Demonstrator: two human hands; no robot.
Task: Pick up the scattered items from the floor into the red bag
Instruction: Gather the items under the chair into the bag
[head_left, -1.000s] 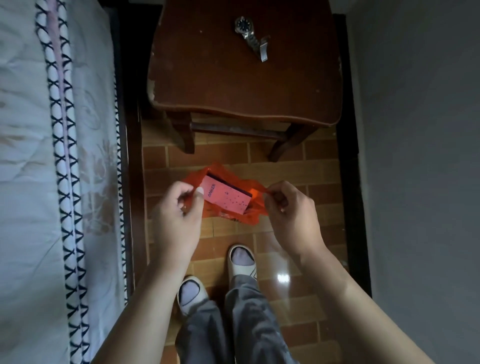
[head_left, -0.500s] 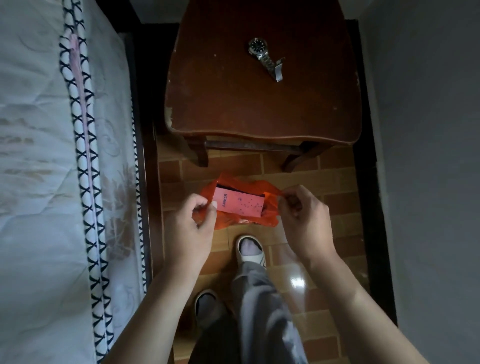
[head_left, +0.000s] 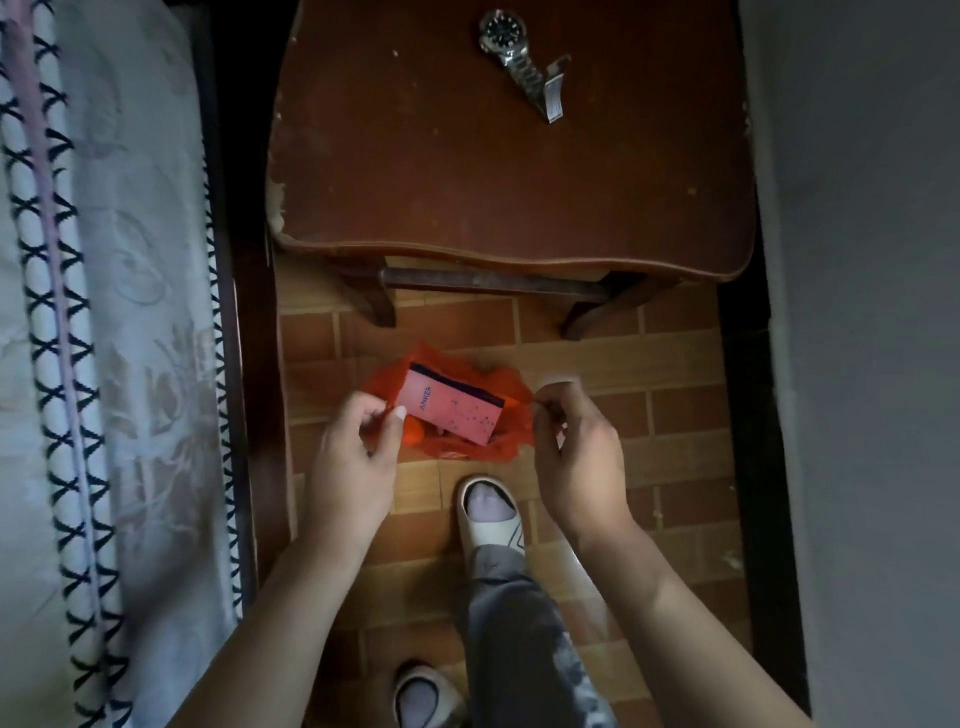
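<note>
I see the red bag (head_left: 457, 436) held in the air above the tiled floor (head_left: 675, 415), just in front of the brown bench (head_left: 493, 182). My left hand (head_left: 353, 467) pinches the bag's rim on the bed side, and my right hand (head_left: 576, 457) pinches the opposite rim, so the mouth is stretched between them. A pink box (head_left: 452, 410) printed ANKER lies tilted across the opening, half in and half proud of it. My worry is that the box may not have dropped inside: if either pinch slackens or the mouth tips, I judge it could slide out onto the floor in front of the bench. The plastic looks thin, so a box corner might snag or tear it. A watch (head_left: 519, 57) rests on the bench top, well apart from the bag
</note>
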